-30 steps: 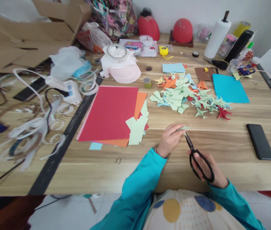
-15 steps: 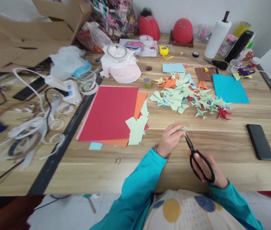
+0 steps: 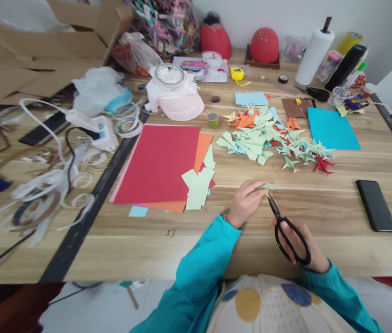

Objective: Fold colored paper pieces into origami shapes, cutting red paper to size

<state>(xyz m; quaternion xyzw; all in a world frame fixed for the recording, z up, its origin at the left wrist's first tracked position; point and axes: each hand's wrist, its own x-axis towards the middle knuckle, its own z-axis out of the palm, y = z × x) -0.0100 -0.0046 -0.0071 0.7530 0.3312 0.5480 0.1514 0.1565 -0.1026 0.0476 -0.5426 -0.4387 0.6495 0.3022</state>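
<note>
Fingers of left hand [image 3: 246,203] pinch a small pale green paper piece [image 3: 269,186] between thumb and fingertips, held near the middle of the near half of the table [image 3: 210,249]. Right hand [image 3: 303,245] has its fingers curled round the black handle loops of the scissors [image 3: 278,218]; blades point far and left, tips at the green piece. Cannot tell whether they bite the paper.

Left of the hands: pale green paper cutouts [image 3: 199,188] overlapping the right edge of a large red sheet [image 3: 161,162], orange paper [image 3: 204,144] showing from under it. Beyond the hands, far side: heap of folded paper pieces [image 3: 254,134], green, orange, blue and red. Right of the heap, just beside it, bright blue sheets [image 3: 334,129]. Near right, well apart from the scissors: black phone [image 3: 376,206], lying flat.
</note>
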